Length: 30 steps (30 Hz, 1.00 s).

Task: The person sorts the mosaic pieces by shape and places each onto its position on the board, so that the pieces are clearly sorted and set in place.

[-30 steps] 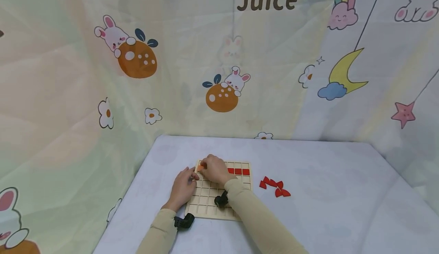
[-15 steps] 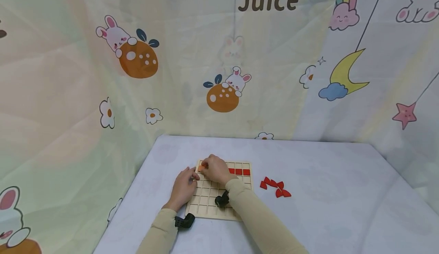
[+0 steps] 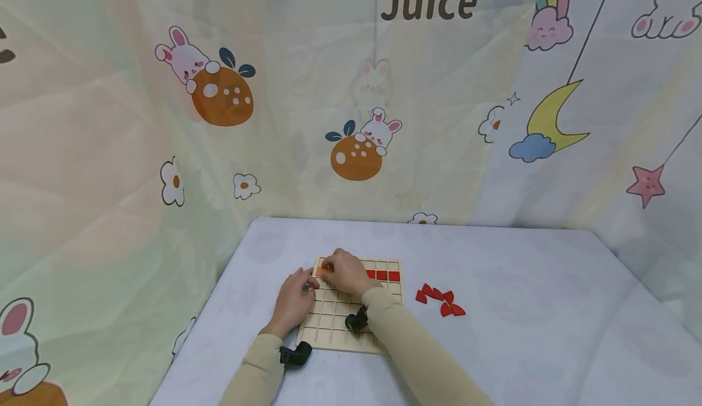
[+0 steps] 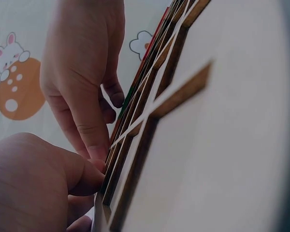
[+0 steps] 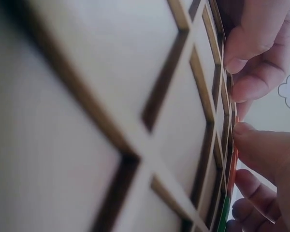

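A wooden grid board (image 3: 323,324) lies on the table. Its left edge is held by my left hand (image 3: 293,301), thumb and fingers at the rim. My right hand (image 3: 347,272) reaches over the board's far-left part and pinches an orange tile (image 3: 321,270) at a cell in the second row. In the right wrist view, this orange tile (image 5: 232,176) shows between the thumb and index finger. Several red tiles (image 3: 382,275) sit in that row on the right. A green piece (image 5: 224,212) shows in the wrist views; in the head view my right hand hides that part.
Several loose red pieces (image 3: 440,299) with a curved side lie right of the board on the white table (image 3: 526,333). A printed curtain (image 3: 290,89) stands behind and at the sides. Black wrist cameras (image 3: 296,354) sit on both wrists.
My right hand stays at the same cell, with its fingers shifting slightly at the orange tile. The left hand keeps its place at the board's edge. The head view drifts a little.
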Motion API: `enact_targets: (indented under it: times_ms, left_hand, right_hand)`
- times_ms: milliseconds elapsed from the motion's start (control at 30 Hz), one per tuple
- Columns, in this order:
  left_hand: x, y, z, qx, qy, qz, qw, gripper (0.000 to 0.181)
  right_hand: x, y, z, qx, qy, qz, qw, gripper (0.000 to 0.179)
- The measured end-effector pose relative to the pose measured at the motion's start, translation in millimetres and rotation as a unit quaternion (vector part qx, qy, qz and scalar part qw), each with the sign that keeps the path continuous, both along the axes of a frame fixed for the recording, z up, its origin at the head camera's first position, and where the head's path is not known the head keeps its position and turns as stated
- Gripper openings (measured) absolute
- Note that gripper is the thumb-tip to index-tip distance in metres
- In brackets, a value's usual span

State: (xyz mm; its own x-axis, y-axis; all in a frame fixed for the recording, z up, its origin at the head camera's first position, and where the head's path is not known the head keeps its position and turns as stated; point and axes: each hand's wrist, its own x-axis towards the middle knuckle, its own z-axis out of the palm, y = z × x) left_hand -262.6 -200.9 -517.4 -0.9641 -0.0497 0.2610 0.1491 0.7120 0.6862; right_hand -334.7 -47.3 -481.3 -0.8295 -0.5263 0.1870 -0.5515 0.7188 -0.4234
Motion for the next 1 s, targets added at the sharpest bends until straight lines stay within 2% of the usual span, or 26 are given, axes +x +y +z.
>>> enact_targets:
  times_ms: [200,367,667,1000]
  left_hand:
    - [-0.3,3.3,-0.7,-0.007,0.002,0.0,1.0,0.014]
    - [-0.5,3.1,-0.3,-0.01,0.008,-0.002,0.9999,0.014]
    - [-0.7,0.5,-0.2,-0.004,-0.011,0.007,0.9999,0.013]
    - [-1.2,2.6,2.0,-0.003,-0.026,0.011,0.9996,0.013]
  right_hand:
    - [3.1,11,3.5,-0.011,-0.006,0.001,0.9999,0.026]
    - [6.5,24,12.4,-0.025,-0.01,-0.006,0.9996,0.027]
    - [15.7,50,26.7,-0.035,-0.005,0.0,0.9994,0.03]
    - [25.1,77,33.1,-0.042,-0.005,-0.017,0.999,0.03]
